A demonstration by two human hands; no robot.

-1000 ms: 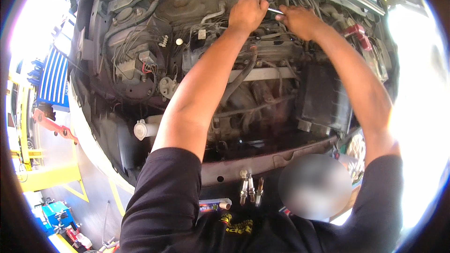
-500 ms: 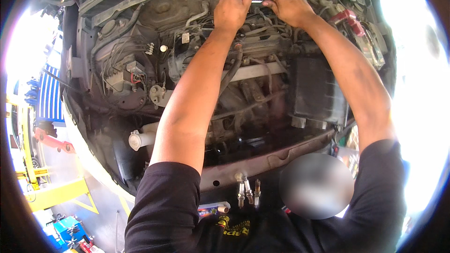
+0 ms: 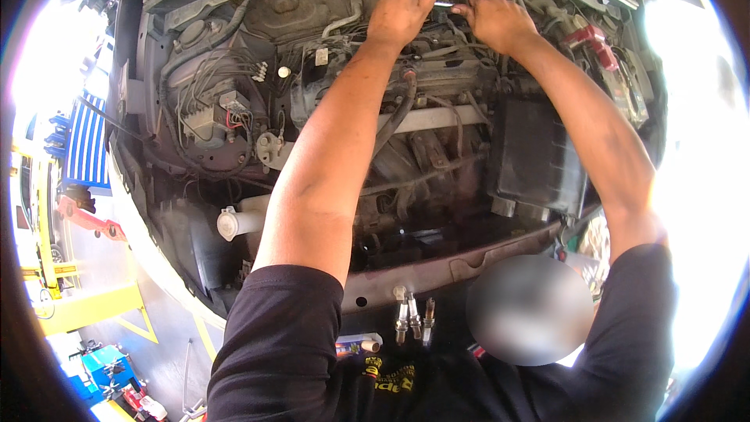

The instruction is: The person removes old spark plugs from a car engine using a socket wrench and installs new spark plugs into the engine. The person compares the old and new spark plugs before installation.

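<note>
With both arms stretched into the open engine bay (image 3: pixel 234 148), the person works at the rear of the engine, close under the cowl. The left hand (image 3: pixel 398 16) is curled into a loose fist, fingers pressed together around one end of a slim bright metal tool (image 3: pixel 444 5), apparently a wrench or socket extension. The right hand (image 3: pixel 496 22) closes on the other end, thumb and fingers folded over it; what the tool engages is hidden behind the knuckles.

Three spark plugs (image 3: pixel 412 319) lie side by side on the front crossmember (image 3: pixel 437 270), well apart from both hands. Whether they are used or new cannot be told at this size. A small box (image 3: pixel 355 344) sits just beside them, near the person's chest.

Judged from this layout, plug work is part-way through: several plugs are out of the engine or waiting for fitting, and the hands are occupied at one position at the back. The black air-filter housing (image 3: pixel 539 156) and the battery terminal with its red cover (image 3: pixel 590 37) remain in place.
</note>
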